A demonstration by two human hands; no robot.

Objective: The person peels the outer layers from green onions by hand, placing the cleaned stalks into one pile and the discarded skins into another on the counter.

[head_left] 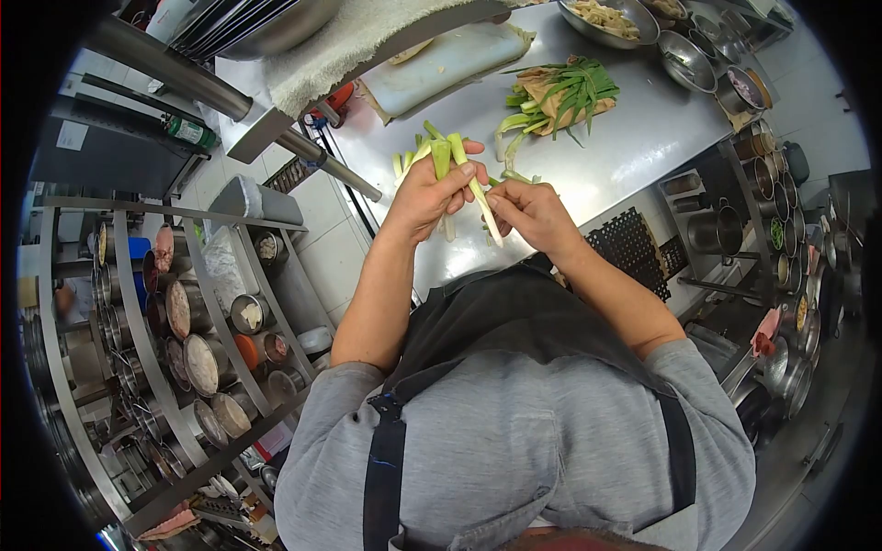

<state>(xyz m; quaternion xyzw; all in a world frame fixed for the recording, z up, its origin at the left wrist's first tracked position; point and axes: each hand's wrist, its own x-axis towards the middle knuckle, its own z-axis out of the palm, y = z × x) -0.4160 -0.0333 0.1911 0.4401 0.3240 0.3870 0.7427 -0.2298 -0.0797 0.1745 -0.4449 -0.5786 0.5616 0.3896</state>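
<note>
My left hand [434,191] is closed around trimmed spring onions [484,204], their green ends up and one white end pointing down toward me. More pale green stalks show behind its fingers. Beside it, my right hand [531,213] is closed, its thumb and fingertips pinched against the side of the foremost stalk. A bit of green shows just above the right knuckles; whether the hand holds it is hidden. Beyond both hands, a heap of green leaves and brownish outer layers [571,95] lies on the steel table [666,101].
A white cutting board [446,69] lies at the back left of the table. Metal bowls [687,62] stand at the back right, one with pale strips. Overhead, a steel shelf [367,41] juts in. Racks with pots [204,363] flank me on both sides.
</note>
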